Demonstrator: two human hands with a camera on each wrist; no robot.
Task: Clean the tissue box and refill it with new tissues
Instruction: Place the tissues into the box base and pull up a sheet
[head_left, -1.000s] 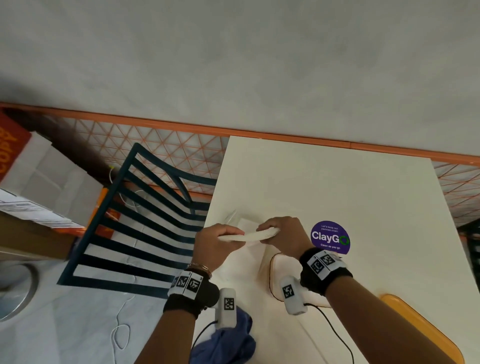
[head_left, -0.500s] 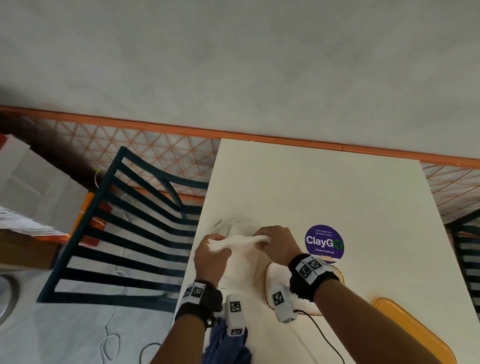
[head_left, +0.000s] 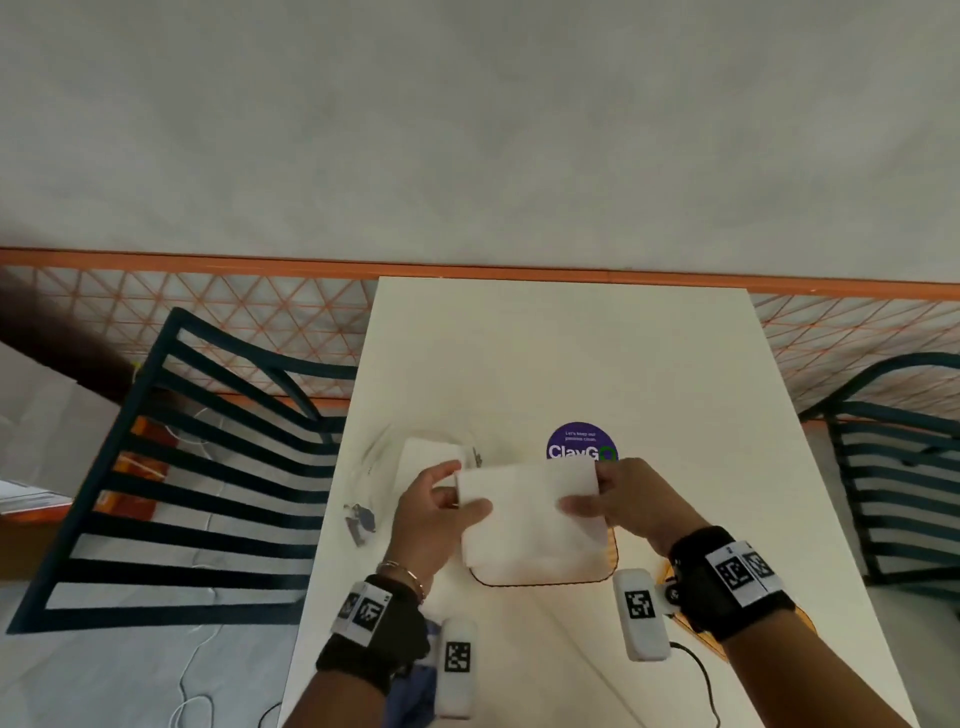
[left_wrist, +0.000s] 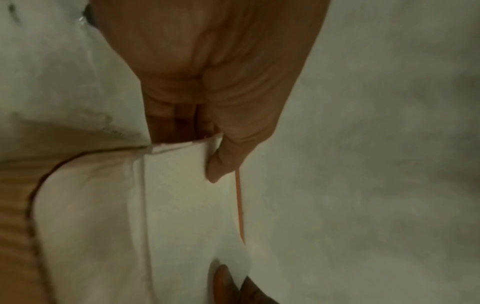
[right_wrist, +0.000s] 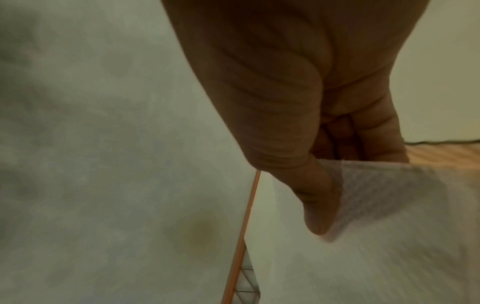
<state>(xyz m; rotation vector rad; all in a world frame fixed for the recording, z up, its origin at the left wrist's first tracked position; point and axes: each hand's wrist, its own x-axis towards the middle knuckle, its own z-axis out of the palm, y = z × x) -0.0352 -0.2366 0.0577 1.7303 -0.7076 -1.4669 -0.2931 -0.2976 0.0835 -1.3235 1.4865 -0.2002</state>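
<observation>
I hold a flat stack of white tissues (head_left: 530, 514) between both hands, just above the open tissue box (head_left: 540, 581), a wooden box with a dark rim. My left hand (head_left: 462, 488) pinches the stack's left edge, thumb on top. My right hand (head_left: 587, 488) pinches its right edge the same way. The left wrist view shows the left hand (left_wrist: 221, 156) on the tissues (left_wrist: 182, 195), with the box's wooden wall (left_wrist: 15, 205) below. In the right wrist view the right hand (right_wrist: 319, 201) grips the tissues (right_wrist: 389, 226) near the box (right_wrist: 446, 154). The stack hides most of the box.
A clear plastic packet with more tissues (head_left: 431, 452) lies left of the box on the white table (head_left: 571, 353). Keys (head_left: 358, 519) sit by the left edge, a blue cloth (head_left: 410, 691) near me, a purple sticker (head_left: 582, 444) behind. Dark slatted chairs (head_left: 197, 467) flank the table.
The tissue stack was held bent and edge-on over the packet; both hands have carried it right and turned it flat over the box. My head has also turned right.
</observation>
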